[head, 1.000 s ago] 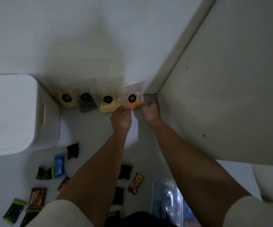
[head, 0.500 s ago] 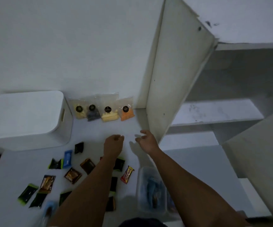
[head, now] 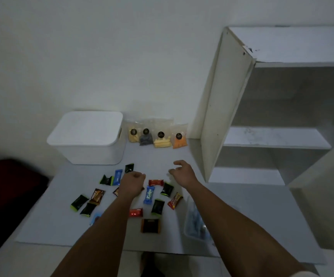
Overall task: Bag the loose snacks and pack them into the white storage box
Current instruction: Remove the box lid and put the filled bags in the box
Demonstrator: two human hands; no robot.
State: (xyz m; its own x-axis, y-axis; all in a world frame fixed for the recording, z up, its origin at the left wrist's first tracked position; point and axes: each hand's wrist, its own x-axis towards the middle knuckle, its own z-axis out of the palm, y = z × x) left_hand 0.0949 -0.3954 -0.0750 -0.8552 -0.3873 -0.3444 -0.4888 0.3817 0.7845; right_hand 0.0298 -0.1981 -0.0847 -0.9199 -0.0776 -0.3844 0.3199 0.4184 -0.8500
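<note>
The white storage box [head: 88, 145] stands lidded at the back left of the grey mat [head: 62, 226]. Four clear bagged snacks lean against the wall beside it; the orange one [head: 179, 141] is rightmost. Several loose wrapped snacks lie scattered mid-mat, among them a blue Kalpa bar [head: 149, 194] and a red bar [head: 156, 182]. My left hand [head: 132, 183] hovers over the snacks with fingers curled and nothing visible in it. My right hand [head: 182, 172] hangs just right of the pile, fingers apart, holding nothing.
A white open shelf unit [head: 272, 136] stands at the right, its side panel [head: 222, 108] close to my right hand. A clear plastic container [head: 197, 226] with bluish contents sits at the mat's right edge. A dark red object [head: 12, 186] lies at far left.
Both hands have pulled back from the orange bag at the wall to above the loose snacks. The view has drawn back and now shows the whole mat and shelf.
</note>
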